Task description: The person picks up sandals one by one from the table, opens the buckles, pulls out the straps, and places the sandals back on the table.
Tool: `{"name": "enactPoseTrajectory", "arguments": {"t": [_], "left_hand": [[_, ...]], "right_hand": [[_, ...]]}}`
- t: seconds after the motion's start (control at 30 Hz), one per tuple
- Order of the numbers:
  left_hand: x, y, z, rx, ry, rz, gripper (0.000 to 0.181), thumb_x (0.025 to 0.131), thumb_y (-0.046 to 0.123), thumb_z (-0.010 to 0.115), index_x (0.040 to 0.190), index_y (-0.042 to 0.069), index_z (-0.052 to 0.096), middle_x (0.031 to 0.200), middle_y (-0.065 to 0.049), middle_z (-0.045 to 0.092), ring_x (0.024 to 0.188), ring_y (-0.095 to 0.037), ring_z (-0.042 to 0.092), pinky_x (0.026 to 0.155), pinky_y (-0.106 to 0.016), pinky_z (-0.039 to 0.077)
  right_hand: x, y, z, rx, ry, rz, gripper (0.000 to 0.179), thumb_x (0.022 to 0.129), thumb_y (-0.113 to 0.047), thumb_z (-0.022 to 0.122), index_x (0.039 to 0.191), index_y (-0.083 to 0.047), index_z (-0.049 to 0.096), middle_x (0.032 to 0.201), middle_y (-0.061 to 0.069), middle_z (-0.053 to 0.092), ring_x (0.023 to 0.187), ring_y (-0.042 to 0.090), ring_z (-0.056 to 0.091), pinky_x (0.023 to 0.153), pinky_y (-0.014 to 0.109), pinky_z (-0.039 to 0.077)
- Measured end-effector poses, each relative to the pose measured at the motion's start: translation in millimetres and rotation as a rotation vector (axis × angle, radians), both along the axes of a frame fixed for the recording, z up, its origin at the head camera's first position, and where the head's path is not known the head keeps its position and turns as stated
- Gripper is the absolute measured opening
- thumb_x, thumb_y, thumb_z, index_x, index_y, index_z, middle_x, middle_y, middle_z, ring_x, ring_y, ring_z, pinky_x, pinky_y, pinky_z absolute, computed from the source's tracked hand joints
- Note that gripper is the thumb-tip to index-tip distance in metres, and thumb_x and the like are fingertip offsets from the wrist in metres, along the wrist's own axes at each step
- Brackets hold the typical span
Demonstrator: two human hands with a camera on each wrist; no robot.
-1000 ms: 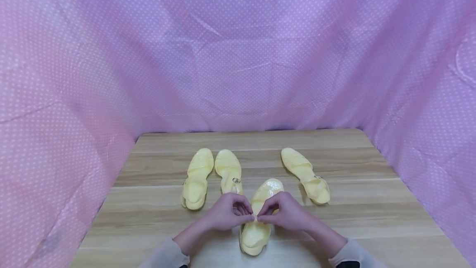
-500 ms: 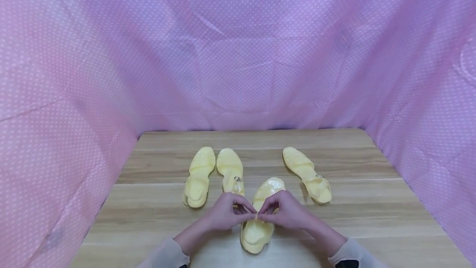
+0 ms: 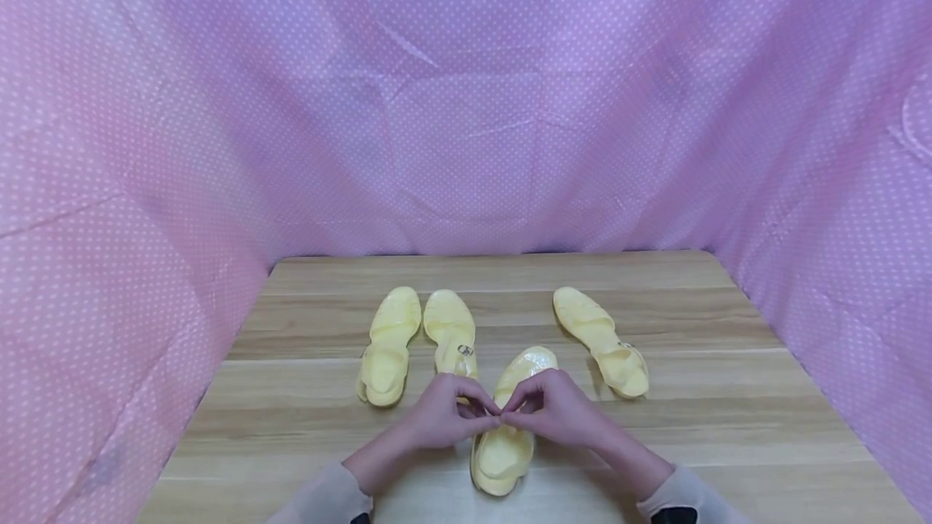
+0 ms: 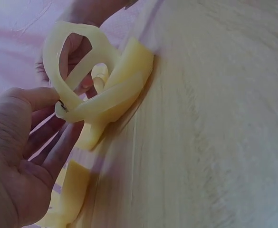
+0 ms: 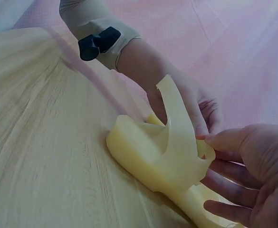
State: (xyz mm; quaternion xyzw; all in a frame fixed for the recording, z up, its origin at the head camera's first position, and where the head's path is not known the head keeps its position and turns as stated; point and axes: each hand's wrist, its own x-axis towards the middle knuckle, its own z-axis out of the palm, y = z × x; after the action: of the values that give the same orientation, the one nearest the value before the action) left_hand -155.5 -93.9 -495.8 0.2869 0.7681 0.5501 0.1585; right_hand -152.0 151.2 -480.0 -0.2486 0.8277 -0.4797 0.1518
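A glossy yellow jelly sandal (image 3: 501,463) rests on the wooden table, toe pointing away, between both hands. My left hand (image 3: 446,417) pinches the ankle strap's end between thumb and fingers; in the left wrist view a small metal buckle (image 4: 62,105) shows right at those fingertips. From the other side, my right hand (image 3: 557,412) pinches the strap (image 5: 179,128) with its thumb and index finger, the other fingers spread below. Fingertips of the two hands meet over the sandal's heel part. In the head view they hide the buckle.
Two more yellow sandals stand left of centre, a left one (image 3: 389,346) and a nearer one (image 3: 449,322) partly behind my left hand. Another sandal (image 3: 600,342) lies slanted at the right. Pink dotted cloth (image 3: 466,144) surrounds the wooden table (image 3: 728,427).
The right hand's fingertips have shifted slightly left, closing the small gap to the left hand's fingertips. The sandals stay in place; the head view has moved slightly.
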Motion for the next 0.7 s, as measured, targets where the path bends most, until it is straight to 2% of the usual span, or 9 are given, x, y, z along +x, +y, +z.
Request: {"name": "enactPoseTrajectory", "arguments": {"t": [0.1, 0.3, 0.7], "left_hand": [[-2.0, 0.1, -0.5, -0.009, 0.006, -0.009, 0.009, 0.091, 0.011, 0.085, 0.098, 0.007, 0.081, 0.097, -0.010, 0.081, 0.085, 0.000, 0.072, 0.077, -0.022, 0.065], [-4.7, -0.1, 1.5, -0.038, 0.002, -0.033, 0.007, 0.089, 0.006, 0.083, 0.095, 0.007, 0.079, 0.096, -0.011, 0.079, 0.083, 0.000, 0.071, 0.076, -0.023, 0.065], [-6.6, 0.5, 0.8, -0.032, -0.018, -0.043, 0.007, 0.090, 0.009, 0.085, 0.094, 0.009, 0.079, 0.096, -0.013, 0.079, 0.083, -0.002, 0.072, 0.076, -0.024, 0.066]], "right_hand": [[0.3, 0.5, -0.1, -0.004, 0.003, 0.014, 0.007, 0.088, -0.021, 0.088, 0.088, -0.016, 0.083, 0.082, -0.006, 0.079, 0.066, 0.001, 0.067, 0.058, 0.019, 0.056], [1.0, 2.2, -2.5, -0.044, -0.016, 0.034, 0.008, 0.089, -0.017, 0.086, 0.089, -0.010, 0.083, 0.085, -0.002, 0.081, 0.073, 0.003, 0.072, 0.067, 0.023, 0.063], [-0.1, 1.0, -3.8, -0.056, 0.033, 0.036, 0.009, 0.089, -0.020, 0.087, 0.093, -0.014, 0.083, 0.089, -0.002, 0.082, 0.075, 0.001, 0.071, 0.070, 0.024, 0.064]]}}
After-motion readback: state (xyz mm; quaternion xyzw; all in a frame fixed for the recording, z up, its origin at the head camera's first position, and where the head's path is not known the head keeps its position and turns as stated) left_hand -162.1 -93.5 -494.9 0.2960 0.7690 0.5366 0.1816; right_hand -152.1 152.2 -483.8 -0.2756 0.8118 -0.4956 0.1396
